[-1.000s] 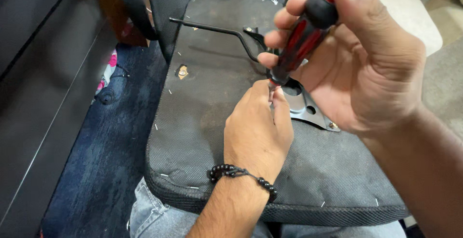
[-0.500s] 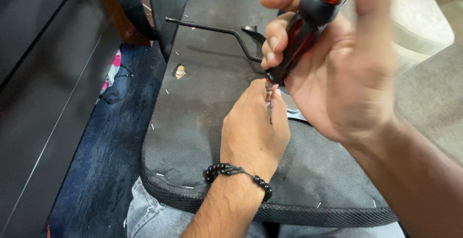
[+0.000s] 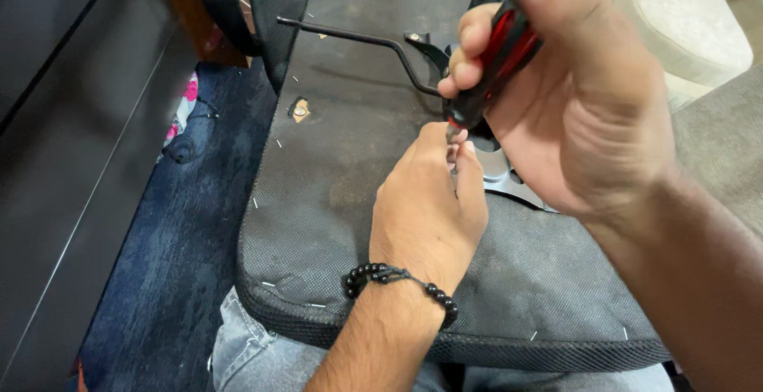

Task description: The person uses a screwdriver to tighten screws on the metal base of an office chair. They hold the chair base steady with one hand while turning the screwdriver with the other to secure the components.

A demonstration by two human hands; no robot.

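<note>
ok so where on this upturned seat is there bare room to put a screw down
The seat underside is bare on its left half, between the black lever rod, the left edge and the left hand. It is crowded on the right, where the right hand works the screwdriver over the metal plate.

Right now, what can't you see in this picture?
- Screwdriver tip, head view: hidden behind the left hand's fingers.
- Screw or fastener: covered by both hands.
- Metal plate: mostly hidden under the right hand.
- Screwdriver handle top: cut off by the upper edge.
</note>
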